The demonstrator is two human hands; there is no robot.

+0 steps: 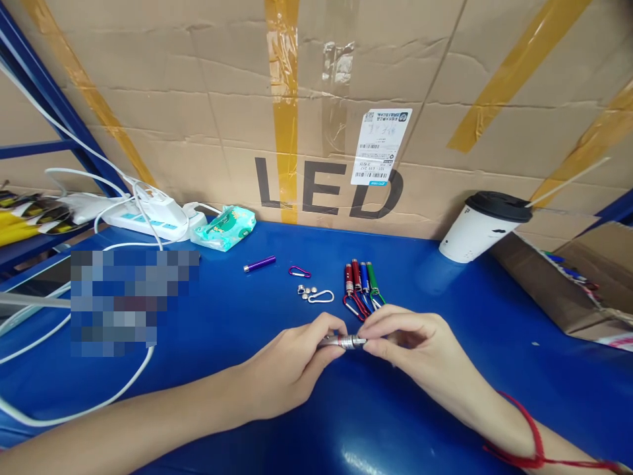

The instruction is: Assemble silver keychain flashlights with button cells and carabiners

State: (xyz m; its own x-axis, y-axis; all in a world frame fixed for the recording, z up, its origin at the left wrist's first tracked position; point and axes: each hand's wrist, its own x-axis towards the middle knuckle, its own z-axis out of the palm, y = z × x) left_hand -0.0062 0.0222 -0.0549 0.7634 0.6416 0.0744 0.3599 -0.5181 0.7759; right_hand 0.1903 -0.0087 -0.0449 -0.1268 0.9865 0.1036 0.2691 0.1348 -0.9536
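Both my hands grip one small silver keychain flashlight [347, 342] just above the blue table [494, 343]. My left hand [291, 366] pinches its left end, my right hand [410, 343] pinches its right end. Just beyond my fingers lies a row of several finished mini flashlights [362, 280] in red, blue and green with carabiner clips. Left of them rest a silver carabiner [321, 297], a few small button cells [305, 291], a pink carabiner [299, 272] and a purple flashlight tube [260, 264].
A paper cup with a black lid [482, 227] stands at the back right beside an open cardboard box [568, 284]. A tissue pack [223, 227], a white power strip [148, 218] and white cables [74, 396] lie at the left. A large cardboard wall [316, 99] closes the back.
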